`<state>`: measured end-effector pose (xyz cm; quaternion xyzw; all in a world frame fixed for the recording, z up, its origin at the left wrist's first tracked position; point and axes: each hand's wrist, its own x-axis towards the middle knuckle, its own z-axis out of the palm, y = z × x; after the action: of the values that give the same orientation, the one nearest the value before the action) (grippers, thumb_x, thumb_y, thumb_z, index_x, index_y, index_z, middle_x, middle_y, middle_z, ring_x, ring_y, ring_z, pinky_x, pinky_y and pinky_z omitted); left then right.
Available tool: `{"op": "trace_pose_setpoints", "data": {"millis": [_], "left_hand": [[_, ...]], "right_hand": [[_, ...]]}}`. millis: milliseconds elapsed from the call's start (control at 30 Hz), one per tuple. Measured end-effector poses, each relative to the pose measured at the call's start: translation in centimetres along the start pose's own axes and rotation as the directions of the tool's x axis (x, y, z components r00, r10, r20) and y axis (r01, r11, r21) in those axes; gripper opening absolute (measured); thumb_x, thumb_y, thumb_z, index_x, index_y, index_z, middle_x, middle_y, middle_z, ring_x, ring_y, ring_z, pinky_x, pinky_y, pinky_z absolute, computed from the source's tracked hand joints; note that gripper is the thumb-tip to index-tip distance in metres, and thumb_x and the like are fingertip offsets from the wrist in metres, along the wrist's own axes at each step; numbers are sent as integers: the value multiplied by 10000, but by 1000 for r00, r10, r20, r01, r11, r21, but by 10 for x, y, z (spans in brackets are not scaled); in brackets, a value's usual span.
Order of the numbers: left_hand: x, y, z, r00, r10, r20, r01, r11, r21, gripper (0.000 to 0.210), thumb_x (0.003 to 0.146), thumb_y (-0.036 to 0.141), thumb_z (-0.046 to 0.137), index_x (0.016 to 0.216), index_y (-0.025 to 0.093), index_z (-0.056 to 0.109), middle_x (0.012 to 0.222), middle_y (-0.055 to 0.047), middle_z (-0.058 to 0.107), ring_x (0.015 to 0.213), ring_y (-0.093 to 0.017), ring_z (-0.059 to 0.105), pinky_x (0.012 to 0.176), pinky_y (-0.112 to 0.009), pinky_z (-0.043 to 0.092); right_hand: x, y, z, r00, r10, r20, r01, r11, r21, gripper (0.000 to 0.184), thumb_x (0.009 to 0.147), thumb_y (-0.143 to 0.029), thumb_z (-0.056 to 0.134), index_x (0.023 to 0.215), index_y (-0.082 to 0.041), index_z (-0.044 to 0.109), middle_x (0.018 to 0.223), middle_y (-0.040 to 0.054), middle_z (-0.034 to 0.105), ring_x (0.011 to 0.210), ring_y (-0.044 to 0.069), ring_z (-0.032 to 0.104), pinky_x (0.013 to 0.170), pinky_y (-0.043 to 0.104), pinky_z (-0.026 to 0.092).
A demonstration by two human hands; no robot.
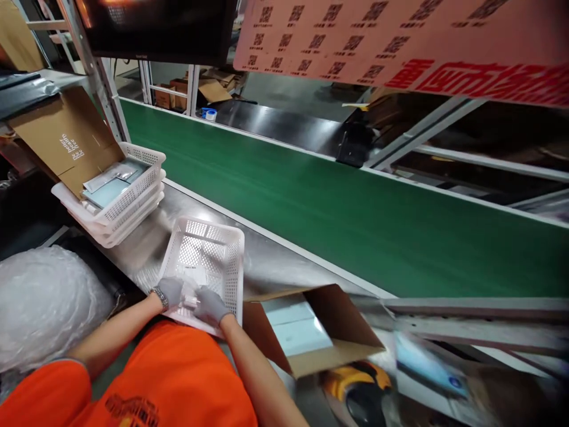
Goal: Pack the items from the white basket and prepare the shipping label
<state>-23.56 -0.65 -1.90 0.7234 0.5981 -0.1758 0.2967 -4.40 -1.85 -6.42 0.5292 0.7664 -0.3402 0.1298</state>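
Both gloved hands are down inside the white mesh basket (202, 261) on the steel bench (267, 261), right in front of the orange-shirted person. The left hand (171, 292) and the right hand (208, 304) meet over a small white item (190, 300) at the basket's near edge, fingers curled in on it from either side; it looks pinched between them, though blur hides exactly how firmly. By the look of it, this is the pick-up stage: the item is being gathered off the basket floor, and lifting it will call for clearing the near rim cleanly. Room is tight on the right, where an open cardboard box (311, 332) sits just beside the basket, flaps up. To the left, a stack of white baskets (124, 201) stands near, with bubble wrap (44, 302) bulging at the bench's near corner. Beyond the basket there is bare steel, then the green conveyor belt (355, 207) running across.
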Motion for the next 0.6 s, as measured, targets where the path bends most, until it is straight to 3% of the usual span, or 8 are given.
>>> {"op": "trace_pose_setpoints", "data": {"millis": [67, 133, 233, 300, 400, 433, 500, 600], "left_hand": [[1, 0, 1, 999, 12, -31, -13, 999, -33, 528, 1069, 394, 764, 1492, 77, 777, 1455, -262, 822, 1329, -385, 815, 1117, -437, 624], [2, 0, -1, 998, 39, -58, -43, 997, -68, 528, 1097, 455, 731, 1490, 107, 782, 1434, -225, 840, 1302, -358, 818, 1087, -399, 617], [7, 0, -7, 994, 93, -64, -99, 990, -96, 309, 1108, 398, 703, 1223, 174, 884, 1257, -142, 901, 1189, -297, 835, 999, -332, 599], [10, 1, -13, 990, 107, -92, -116, 987, -108, 278, 1123, 311, 646, 1099, 189, 893, 1218, -127, 907, 1157, -266, 832, 985, -316, 580], [14, 0, -20, 981, 83, -177, -108, 985, -135, 376, 1175, 293, 534, 1134, 175, 888, 1260, -150, 898, 1163, -264, 823, 990, -342, 565], [14, 0, -21, 977, 71, -201, -101, 984, -144, 395, 1183, 301, 518, 1135, 167, 887, 1255, -157, 896, 1154, -269, 823, 981, -351, 562], [13, 0, -23, 970, 45, -241, -87, 983, -164, 418, 1188, 316, 508, 1114, 158, 888, 1231, -166, 893, 1132, -284, 823, 962, -365, 557], [7, 7, -21, 961, 40, -274, -95, 978, -188, 402, 1165, 320, 535, 1082, 164, 897, 1192, -165, 895, 1107, -296, 819, 956, -377, 553]], "right_hand": [[-10, 4, -7, 1000, -4, -8, 4, 1000, -22, 464, 815, -174, 858, 1274, -117, 840, 1385, 216, 789, 1074, 306, 795, 839, 346, 544], [-22, 4, -15, 999, -24, -35, 23, 999, -34, 410, 880, -191, 822, 1287, -140, 839, 1410, 208, 771, 1146, 313, 780, 919, 359, 554], [-42, -2, -25, 995, -51, -88, 48, 998, -39, 388, 993, -215, 711, 1364, -171, 817, 1438, 196, 746, 1255, 321, 748, 1027, 379, 554], [-56, -5, -28, 991, -36, -129, 35, 999, -12, 602, 990, -178, 673, 1591, -170, 703, 1492, 211, 722, 1316, 344, 733, 1064, 406, 564], [-77, -3, -26, 974, 90, -210, -62, 989, 135, 910, 965, -170, 651, 1837, -111, 399, 1570, 264, 687, 1382, 395, 728, 1099, 465, 595], [-85, -1, -23, 960, 145, -239, -97, 974, 203, 923, 953, -189, 657, 1836, -101, 401, 1567, 268, 694, 1374, 410, 738, 1100, 482, 606], [-101, 3, -17, 916, 226, -331, -105, 933, 345, 820, 924, -228, 666, 1732, -124, 573, 1543, 253, 729, 1344, 425, 760, 1114, 516, 617], [-120, 4, -10, 810, 288, -510, 106, 784, 612, 588, 961, -352, 674, 1516, -176, 759, 1428, 207, 821, 1262, 395, 795, 1100, 518, 644]]}}
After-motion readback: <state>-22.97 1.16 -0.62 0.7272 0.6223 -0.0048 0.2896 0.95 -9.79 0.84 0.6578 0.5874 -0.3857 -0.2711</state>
